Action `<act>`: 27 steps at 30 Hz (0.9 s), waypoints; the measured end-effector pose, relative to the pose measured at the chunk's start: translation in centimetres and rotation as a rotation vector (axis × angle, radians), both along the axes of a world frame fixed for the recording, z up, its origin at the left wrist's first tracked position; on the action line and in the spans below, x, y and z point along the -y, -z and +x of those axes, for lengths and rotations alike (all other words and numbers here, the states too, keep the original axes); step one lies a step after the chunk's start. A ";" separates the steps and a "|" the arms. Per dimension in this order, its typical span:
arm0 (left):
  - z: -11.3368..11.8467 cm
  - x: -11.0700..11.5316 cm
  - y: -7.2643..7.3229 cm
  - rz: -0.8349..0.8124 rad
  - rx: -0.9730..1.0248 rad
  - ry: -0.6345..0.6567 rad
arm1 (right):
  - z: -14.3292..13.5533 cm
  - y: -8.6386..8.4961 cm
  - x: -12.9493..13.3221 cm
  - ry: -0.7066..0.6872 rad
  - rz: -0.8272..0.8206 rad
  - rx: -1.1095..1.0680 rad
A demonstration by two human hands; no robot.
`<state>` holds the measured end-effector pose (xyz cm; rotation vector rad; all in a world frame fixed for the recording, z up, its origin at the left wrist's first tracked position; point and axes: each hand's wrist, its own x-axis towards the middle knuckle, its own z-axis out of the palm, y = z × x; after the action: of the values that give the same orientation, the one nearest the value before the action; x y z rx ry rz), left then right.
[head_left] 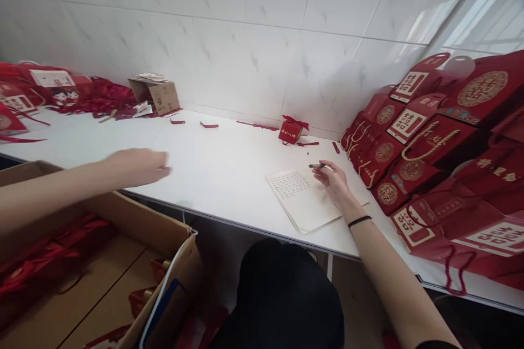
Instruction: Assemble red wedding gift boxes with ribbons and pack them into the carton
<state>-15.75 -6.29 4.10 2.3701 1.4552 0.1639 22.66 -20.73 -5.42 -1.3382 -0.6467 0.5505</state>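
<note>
My right hand [333,182] is closed around a dark pen [316,166], above an open notebook [290,188] on the white table. Rows of small handwritten marks fill part of its left page. A dark band circles the right wrist. My left hand [139,166], smeared by motion, is over the table's left half, and its forearm crosses above an open cardboard box [151,220]. Nothing can be made out in that hand. Behind the notebook stands a small red gift box [290,131] topped with a ribbon bow.
Stacked red gift bags [413,169] with rope handles crowd the table's right end. At the back left lie a heap of red ribbons [108,99] and a small open carton [165,99]. Red strips [209,125] lie along the wall. Red packages [61,250] are inside the cardboard box.
</note>
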 end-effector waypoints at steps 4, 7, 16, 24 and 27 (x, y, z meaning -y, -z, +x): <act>10.7 0.5 1.2 0.158 -0.113 0.273 | -2.2 0.1 0.1 -0.290 0.032 -0.120; 19.3 1.8 4.5 0.195 -0.047 0.403 | -2.8 -0.1 0.1 -0.385 0.021 -0.125; 27.4 0.8 11.2 0.243 0.196 0.594 | -3.4 1.1 0.6 -0.228 -0.052 0.036; 27.5 -0.4 11.5 0.182 0.246 0.716 | -4.5 1.4 0.6 -0.146 -0.249 0.263; 27.5 -0.4 11.6 0.202 0.260 0.732 | -4.4 1.2 0.8 -0.064 -0.233 0.407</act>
<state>11.78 -5.91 -7.54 2.7448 0.4189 0.4177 18.27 -21.57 -6.63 -1.6732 -0.9826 0.4154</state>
